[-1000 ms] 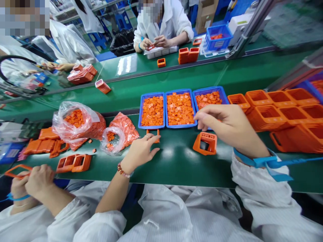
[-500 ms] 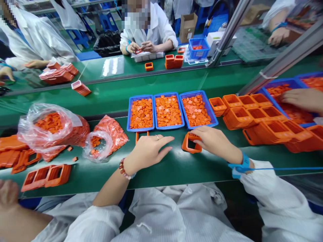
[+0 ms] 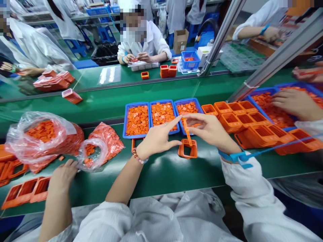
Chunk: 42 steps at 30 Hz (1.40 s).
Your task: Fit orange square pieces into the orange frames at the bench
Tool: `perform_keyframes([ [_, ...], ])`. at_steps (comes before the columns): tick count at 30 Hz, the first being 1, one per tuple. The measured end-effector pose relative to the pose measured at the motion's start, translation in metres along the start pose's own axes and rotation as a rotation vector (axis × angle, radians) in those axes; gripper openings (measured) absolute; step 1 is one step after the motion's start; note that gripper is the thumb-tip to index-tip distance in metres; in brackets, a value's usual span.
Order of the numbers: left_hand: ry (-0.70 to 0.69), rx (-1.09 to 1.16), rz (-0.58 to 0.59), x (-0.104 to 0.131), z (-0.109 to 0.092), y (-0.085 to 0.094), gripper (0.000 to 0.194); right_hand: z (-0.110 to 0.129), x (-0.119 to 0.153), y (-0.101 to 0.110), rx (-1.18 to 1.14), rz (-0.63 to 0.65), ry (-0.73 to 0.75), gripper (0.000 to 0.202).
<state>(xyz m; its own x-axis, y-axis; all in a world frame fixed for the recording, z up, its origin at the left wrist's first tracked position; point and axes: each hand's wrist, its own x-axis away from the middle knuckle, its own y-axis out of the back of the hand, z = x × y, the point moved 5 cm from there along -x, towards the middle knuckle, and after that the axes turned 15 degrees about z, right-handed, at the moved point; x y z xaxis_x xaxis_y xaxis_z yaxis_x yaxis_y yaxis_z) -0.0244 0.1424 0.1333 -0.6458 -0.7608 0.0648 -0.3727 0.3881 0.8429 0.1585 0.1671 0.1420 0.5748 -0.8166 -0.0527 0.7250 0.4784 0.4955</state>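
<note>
My right hand (image 3: 210, 129) has just raised one orange frame (image 3: 187, 131) in a pinch above the frame stack (image 3: 194, 150) at its six o'clock, so a single piece looks separated; my left hand (image 3: 155, 140), loosely spread, nears from nine, contact unclear.

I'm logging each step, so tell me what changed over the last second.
The right hand went down to the stack of frames and took hold of an orange frame, now raised with its lower end over the stack. The left hand moved rightward and forward, fingertip near that frame. The three blue trays stayed put.
</note>
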Motion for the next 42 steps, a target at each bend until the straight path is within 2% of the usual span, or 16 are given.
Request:
perform_keyframes([
  [2,-0.053,0.183,-0.053,-0.005,-0.002,0.000,0.086,0.010,-0.013,-0.004,-0.221,-0.038,0.042,0.038],
  [3,-0.066,0.260,-0.094,-0.005,-0.003,0.001,0.079,0.014,-0.019,-0.006,-0.287,-0.063,0.055,0.038],
  [5,-0.058,0.361,-0.193,-0.001,-0.001,0.007,0.054,0.017,-0.030,-0.009,-0.326,-0.107,0.062,0.034],
  [7,-0.011,0.416,-0.272,0.005,0.004,0.013,0.034,0.013,-0.041,-0.009,-0.269,-0.039,0.059,0.030],
  [10,0.076,0.499,-0.375,0.015,0.017,0.023,0.028,-0.015,-0.059,0.002,-0.094,0.129,0.021,0.025],
  [13,0.117,0.556,-0.438,0.021,0.025,0.029,0.028,-0.064,-0.074,0.024,0.227,0.126,-0.191,0.017],
  [15,0.126,0.568,-0.437,0.022,0.027,0.031,0.029,-0.092,-0.081,0.030,0.415,0.151,-0.305,0.015],
  [17,0.142,0.567,-0.426,0.022,0.028,0.031,0.029,-0.108,-0.085,0.027,0.487,0.193,-0.341,0.018],
  [20,0.156,0.570,-0.407,0.020,0.030,0.030,0.031,-0.115,-0.088,0.013,0.536,0.227,-0.348,0.024],
  [25,0.135,0.615,-0.395,0.017,0.035,0.026,0.039,-0.111,-0.091,0.004,0.568,0.179,-0.343,0.020],
  [27,0.136,0.631,-0.393,0.016,0.038,0.025,0.036,-0.112,-0.090,0.007,0.523,0.170,-0.345,0.016],
  [31,0.152,0.692,-0.399,0.012,0.049,0.021,0.032,-0.104,-0.083,0.017,0.377,0.170,-0.328,0.024],
  [33,0.174,0.717,-0.393,0.008,0.055,0.017,0.038,-0.092,-0.079,0.019,0.196,0.130,-0.290,0.025],
  [36,0.201,0.792,-0.396,0.000,0.063,0.009,0.040,-0.064,-0.073,0.012,-0.199,0.005,-0.188,0.032],
  [39,0.192,0.863,-0.418,-0.005,0.065,0.001,0.048,-0.036,-0.069,-0.009,-0.416,-0.052,-0.116,0.033],
  [42,0.177,0.894,-0.437,-0.008,0.063,-0.005,0.053,-0.022,-0.068,-0.030,-0.568,-0.120,-0.088,0.030],
])
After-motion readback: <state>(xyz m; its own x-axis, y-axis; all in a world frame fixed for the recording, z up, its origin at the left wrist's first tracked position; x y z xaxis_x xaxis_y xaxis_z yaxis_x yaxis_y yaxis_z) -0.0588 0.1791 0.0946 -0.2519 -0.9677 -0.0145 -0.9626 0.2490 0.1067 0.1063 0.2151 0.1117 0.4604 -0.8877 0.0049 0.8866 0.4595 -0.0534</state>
